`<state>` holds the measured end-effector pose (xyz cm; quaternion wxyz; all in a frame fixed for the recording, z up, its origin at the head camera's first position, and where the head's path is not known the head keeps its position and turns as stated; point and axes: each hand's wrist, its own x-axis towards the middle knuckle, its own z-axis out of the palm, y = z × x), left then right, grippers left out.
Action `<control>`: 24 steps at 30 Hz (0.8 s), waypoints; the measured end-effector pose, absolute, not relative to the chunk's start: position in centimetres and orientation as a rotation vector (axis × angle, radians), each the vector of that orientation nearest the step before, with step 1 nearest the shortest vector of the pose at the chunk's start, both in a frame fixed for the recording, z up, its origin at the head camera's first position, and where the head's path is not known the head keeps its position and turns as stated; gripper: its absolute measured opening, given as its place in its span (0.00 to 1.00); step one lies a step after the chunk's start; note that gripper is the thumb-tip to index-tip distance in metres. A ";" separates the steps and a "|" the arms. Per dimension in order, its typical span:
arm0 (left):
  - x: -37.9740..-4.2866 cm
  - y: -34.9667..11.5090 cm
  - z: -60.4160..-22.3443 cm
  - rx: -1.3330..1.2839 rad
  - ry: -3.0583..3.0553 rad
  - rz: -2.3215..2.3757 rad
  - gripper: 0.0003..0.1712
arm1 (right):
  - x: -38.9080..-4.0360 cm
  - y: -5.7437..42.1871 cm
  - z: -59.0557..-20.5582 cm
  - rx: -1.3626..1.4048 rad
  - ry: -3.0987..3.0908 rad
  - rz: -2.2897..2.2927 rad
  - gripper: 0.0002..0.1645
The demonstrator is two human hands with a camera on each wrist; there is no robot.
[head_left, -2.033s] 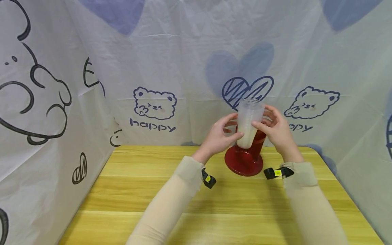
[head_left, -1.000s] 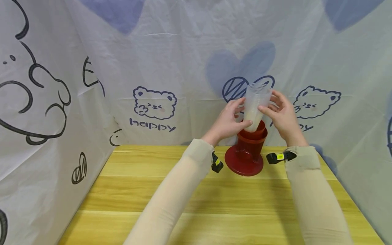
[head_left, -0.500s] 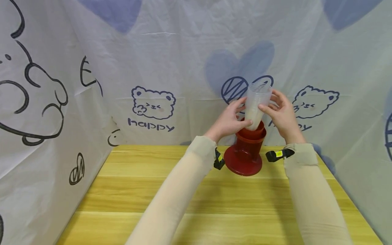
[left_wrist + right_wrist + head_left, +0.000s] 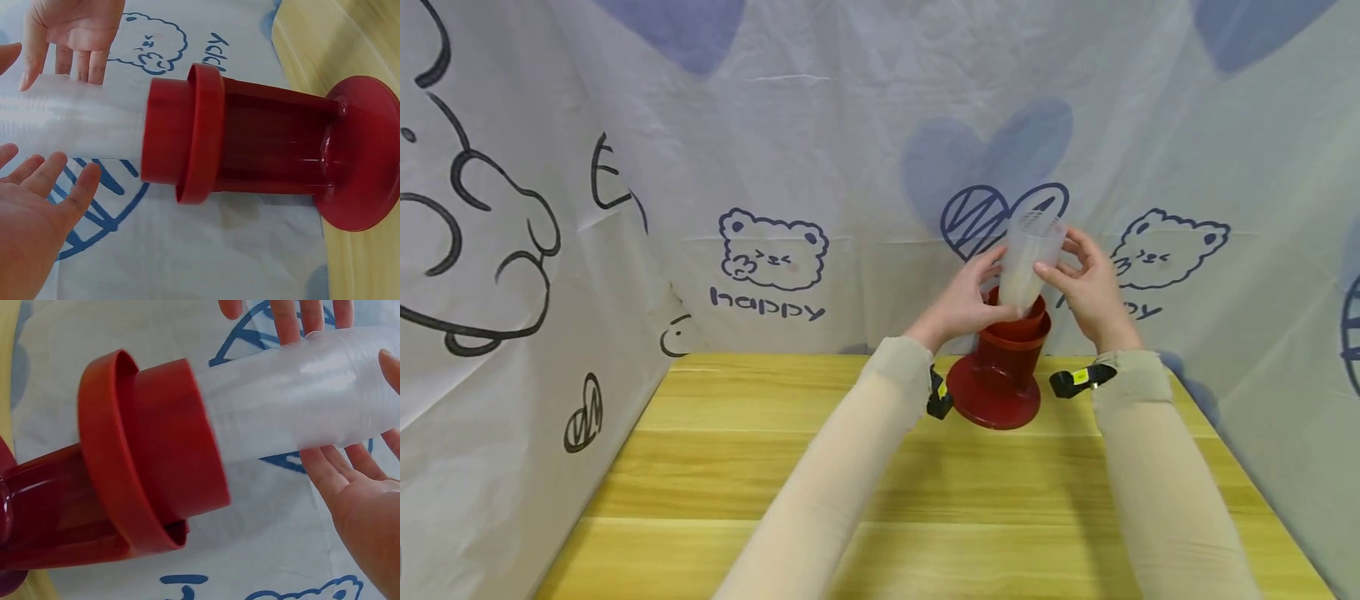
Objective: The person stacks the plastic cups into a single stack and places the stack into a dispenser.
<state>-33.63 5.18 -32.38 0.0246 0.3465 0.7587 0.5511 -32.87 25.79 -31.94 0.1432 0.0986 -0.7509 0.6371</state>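
Observation:
A stack of clear plastic cups [image 4: 1030,262] is held between both hands above a dark red holder [image 4: 1000,379] with a round base. My left hand [image 4: 962,304] grips the stack from the left, thumb near its lower end. From the other side, my right hand [image 4: 1090,287] grips it higher up. In the left wrist view, the lower end of the cups [image 4: 87,119] goes into the red inner ring [image 4: 169,131] at the holder's top. The right wrist view shows that ring [image 4: 175,437] around the bottom of the stack; the lowest cup's base is hidden inside.
The holder stands near the back edge of a wooden table [image 4: 760,467]. A white cloth [image 4: 865,150] with blue hearts and bear drawings hangs close behind it. More cloth [image 4: 497,417] hangs along the left side, and some on the right. Each wrist carries a black camera strap.
Both hands have lifted the cups from in front of the holder up and to the right, over its top opening. In the last half second the stack has sunk slightly.

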 end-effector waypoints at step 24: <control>-33.8 5.8 -35.2 1.049 2.391 1.662 0.52 | -33.5 26.2 -35.2 0.249 -2.204 1.744 0.40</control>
